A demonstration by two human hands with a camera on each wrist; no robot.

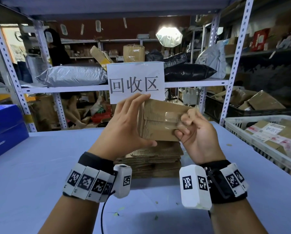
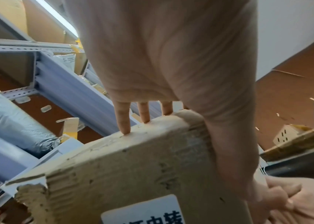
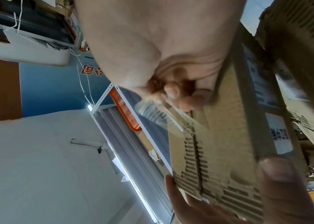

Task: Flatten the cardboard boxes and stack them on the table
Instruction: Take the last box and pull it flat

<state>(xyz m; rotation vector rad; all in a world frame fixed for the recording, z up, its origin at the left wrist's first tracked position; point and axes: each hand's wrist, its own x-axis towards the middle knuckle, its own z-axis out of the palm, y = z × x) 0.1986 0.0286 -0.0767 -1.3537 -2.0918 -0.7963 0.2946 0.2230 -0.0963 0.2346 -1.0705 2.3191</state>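
Observation:
A small worn cardboard box (image 1: 158,122) is held in the air above a stack of flattened cardboard (image 1: 155,159) on the blue table (image 1: 40,166). My left hand (image 1: 131,120) grips the box's left end, fingers (image 2: 123,119) over the far edge and thumb underneath. My right hand (image 1: 190,125) pinches a strip of clear tape (image 1: 172,115) partly lifted off the box's near face. The right wrist view shows the tape (image 3: 152,112) stretched from my fingertips to the box (image 3: 219,136). A white label sits on the box (image 2: 133,166).
A white plastic basket (image 1: 242,129) with labelled parcels stands at the right edge of the table. A blue carton (image 1: 4,129) sits at the left. Behind the table is a metal shelf rack with a paper sign (image 1: 136,81) and bagged parcels. A person (image 1: 56,48) stands beyond it.

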